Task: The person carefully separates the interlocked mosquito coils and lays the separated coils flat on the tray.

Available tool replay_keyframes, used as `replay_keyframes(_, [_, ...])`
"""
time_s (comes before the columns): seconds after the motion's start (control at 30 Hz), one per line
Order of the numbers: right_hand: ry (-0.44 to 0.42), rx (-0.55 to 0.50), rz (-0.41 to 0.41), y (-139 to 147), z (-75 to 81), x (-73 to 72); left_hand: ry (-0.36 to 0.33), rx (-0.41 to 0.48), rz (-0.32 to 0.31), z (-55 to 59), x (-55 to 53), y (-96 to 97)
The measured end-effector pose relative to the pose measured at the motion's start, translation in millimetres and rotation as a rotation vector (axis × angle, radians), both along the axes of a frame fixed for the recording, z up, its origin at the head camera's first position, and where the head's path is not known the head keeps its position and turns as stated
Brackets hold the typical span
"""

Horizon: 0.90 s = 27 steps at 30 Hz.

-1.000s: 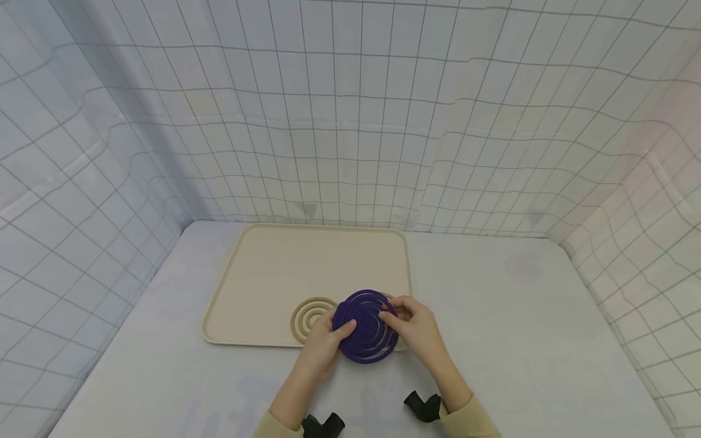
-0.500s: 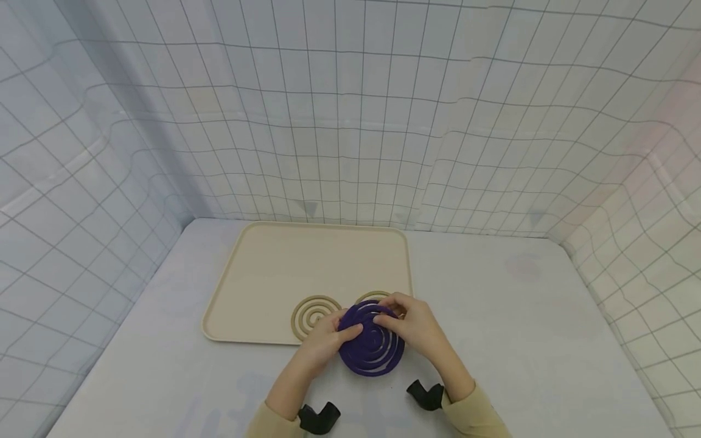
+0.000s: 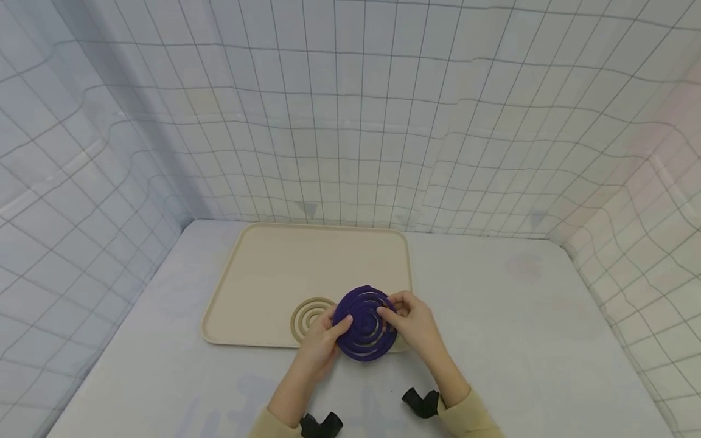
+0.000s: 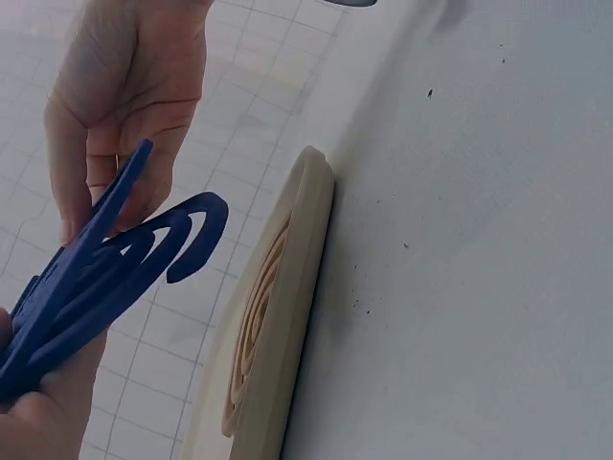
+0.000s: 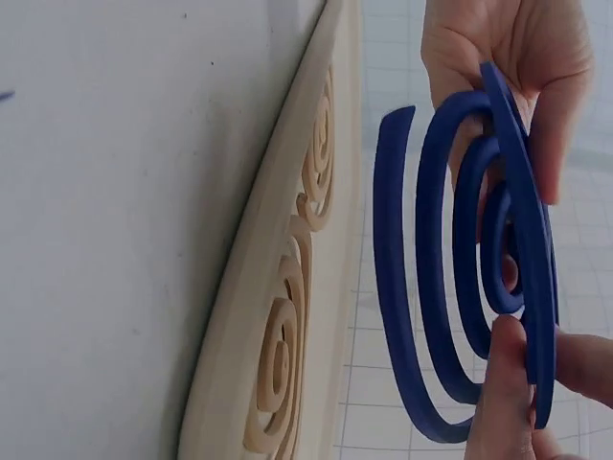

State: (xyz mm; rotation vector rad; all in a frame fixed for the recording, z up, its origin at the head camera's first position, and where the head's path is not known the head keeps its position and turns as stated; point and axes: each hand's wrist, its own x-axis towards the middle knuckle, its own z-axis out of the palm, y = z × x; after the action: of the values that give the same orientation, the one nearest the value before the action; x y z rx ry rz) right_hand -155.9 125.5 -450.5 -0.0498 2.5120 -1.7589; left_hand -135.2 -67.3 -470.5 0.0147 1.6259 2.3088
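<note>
A pair of nested dark blue mosquito coils (image 3: 364, 325) is held up over the tray's front edge. My left hand (image 3: 319, 344) pinches their left side, thumb on top. My right hand (image 3: 416, 322) pinches the right side between thumb and fingers. Seen edge-on in the right wrist view, the blue spirals (image 5: 431, 211) stand partly apart, one loose arm hanging away from the flatter part. A tan mosquito coil (image 3: 296, 316) lies on the beige tray (image 3: 317, 255) beside my left hand. In the right wrist view a second tan spiral (image 5: 321, 153) shows on the tray.
The tray lies on a white-covered table (image 3: 493, 316), back and left of the middle. Grid-patterned white cloth (image 3: 350, 121) walls the table at the back and both sides. Black wrist-worn pieces (image 3: 421, 403) sit at each cuff.
Both hands first drew the blue coils toward me and slightly right, then lifted them back up and left. The right-hand tan coil, seen half a second ago, is again covered in the head view.
</note>
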Motion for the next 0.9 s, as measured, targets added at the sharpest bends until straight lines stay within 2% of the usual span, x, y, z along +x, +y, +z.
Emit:
replay_keyframes(0.1, [-0.002,0.03,0.019,-0.3,1.7,0.6,0.027,-0.049,0.007,0.3,1.7,-0.4])
replay_keyframes(0.17, [0.006,0.066,0.047,0.1,3.8,0.6,0.058,-0.108,-0.011,0.2,2.3,-0.8])
replay_keyframes(0.43, [0.078,0.211,0.204,3.7,9.3,-1.6,0.139,-0.298,-0.15,1.5,3.1,-4.1])
replay_keyframes(0.57, [0.099,0.253,0.303,6.0,10.0,-4.1,0.152,-0.358,-0.201,4.0,1.2,-6.6])
replay_keyframes(0.63, [0.098,0.267,0.314,6.4,10.9,-4.8,0.153,-0.369,-0.217,4.9,0.1,-7.3])
replay_keyframes(0.7, [0.085,0.265,0.292,6.5,10.3,-5.1,0.135,-0.342,-0.222,3.1,-1.0,-7.7])
replay_keyframes(0.8, [0.057,0.223,0.205,5.5,8.5,-4.8,0.073,-0.215,-0.202,-1.4,-2.5,-8.2])
replay_keyframes(0.9, [0.018,0.125,0.126,4.1,5.2,-5.1,0.02,-0.074,-0.163,-6.0,-3.4,-9.0])
